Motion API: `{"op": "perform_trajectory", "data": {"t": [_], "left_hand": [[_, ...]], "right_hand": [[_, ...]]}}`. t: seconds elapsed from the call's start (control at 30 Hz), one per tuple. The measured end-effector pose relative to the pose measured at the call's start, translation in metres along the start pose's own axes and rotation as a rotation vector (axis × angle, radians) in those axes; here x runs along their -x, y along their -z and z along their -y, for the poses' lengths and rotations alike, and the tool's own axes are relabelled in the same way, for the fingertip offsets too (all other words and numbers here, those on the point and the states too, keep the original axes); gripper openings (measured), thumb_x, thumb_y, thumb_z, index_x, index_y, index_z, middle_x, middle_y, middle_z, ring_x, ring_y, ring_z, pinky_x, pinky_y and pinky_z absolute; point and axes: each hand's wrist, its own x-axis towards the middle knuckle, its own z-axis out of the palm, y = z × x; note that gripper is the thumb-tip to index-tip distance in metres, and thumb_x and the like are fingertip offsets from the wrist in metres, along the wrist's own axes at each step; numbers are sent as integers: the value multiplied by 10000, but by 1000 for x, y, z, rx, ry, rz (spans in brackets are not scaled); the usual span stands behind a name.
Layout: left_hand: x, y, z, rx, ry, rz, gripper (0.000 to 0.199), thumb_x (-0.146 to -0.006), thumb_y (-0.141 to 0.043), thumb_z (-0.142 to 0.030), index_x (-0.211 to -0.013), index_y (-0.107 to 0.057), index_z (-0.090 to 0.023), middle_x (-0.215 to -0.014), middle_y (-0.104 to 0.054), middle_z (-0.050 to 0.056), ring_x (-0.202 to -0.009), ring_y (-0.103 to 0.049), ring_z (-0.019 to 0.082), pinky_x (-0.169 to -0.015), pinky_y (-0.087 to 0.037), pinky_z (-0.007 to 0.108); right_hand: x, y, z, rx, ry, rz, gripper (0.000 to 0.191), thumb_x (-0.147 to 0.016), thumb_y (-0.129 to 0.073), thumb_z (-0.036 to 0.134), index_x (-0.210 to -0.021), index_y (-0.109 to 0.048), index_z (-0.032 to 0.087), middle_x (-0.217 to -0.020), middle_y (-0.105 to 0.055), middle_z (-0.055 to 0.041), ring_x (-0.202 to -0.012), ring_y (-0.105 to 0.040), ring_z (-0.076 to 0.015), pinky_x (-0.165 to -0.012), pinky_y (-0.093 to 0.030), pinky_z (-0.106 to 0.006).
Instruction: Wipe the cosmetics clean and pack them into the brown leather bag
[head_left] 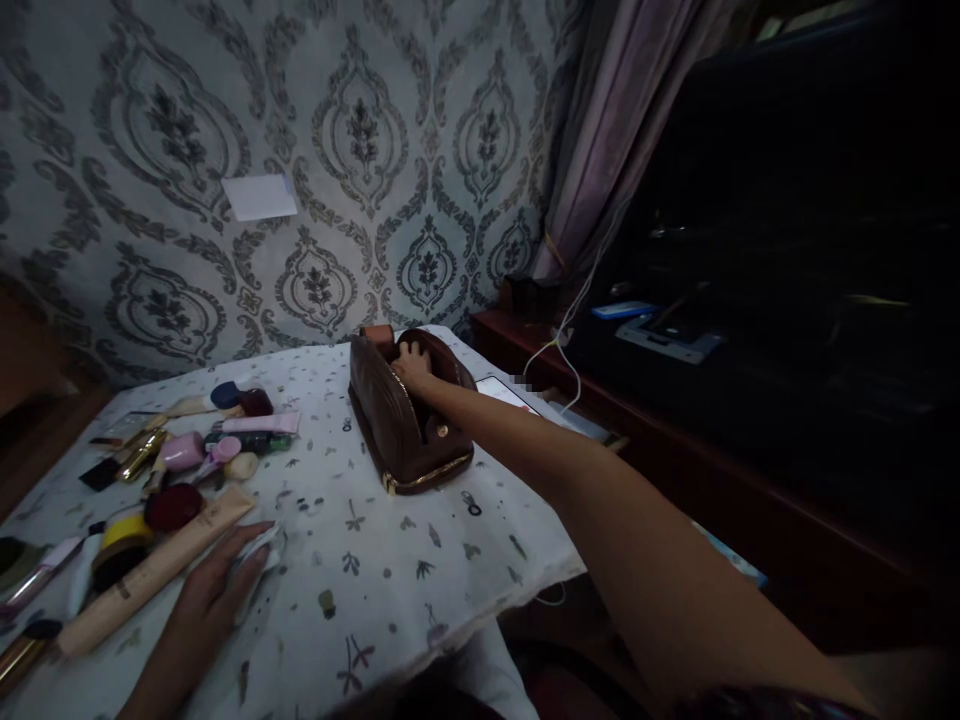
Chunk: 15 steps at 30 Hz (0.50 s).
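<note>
A brown zippered bag (382,420) stands open on the patterned white cloth (405,560). My right hand (412,365) reaches into the bag's opening; its fingers are bent and apart, with nothing seen between them. At the lower left, my left hand (217,580) is closed round a crumpled white wipe (262,555), beside a long beige tube (157,570). Several cosmetics lie further left, among them a pink tube (262,424), a dark red round item (174,507) and a yellow-banded item (126,535).
A phone with a lit screen (506,393) lies right of the bag, partly behind my right forearm. White cables (577,300) hang beside the curtain (600,130). Patterned wallpaper rises behind the cloth, and a dark surface (787,400) fills the right side.
</note>
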Motion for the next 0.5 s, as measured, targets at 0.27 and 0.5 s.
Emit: {"op": "perform_trajectory", "data": {"t": [0.27, 0.5], "left_hand": [[3, -3, 9, -12, -5, -15, 525, -854, -553, -610, -1159, -712, -214, -1226, -714, 81, -1192, -643, 304, -1031, -520, 419], [1, -1, 2, -25, -4, -12, 535, -846, -551, -620, -1137, -718, -204, -1214, -721, 89, -1171, -657, 300, -1009, -535, 407]], "right_hand": [[-11, -14, 0, -37, -37, -31, 439, -988, -334, 223, -1222, -706, 235, -1401, -487, -176, -1248, -438, -306, -1004, -405, -450], [-6, -15, 1, -42, -55, -49, 432, -1002, -327, 204, -1264, -670, 225, -1425, -476, -174, -1293, -423, -308, -1025, -393, -443]]}}
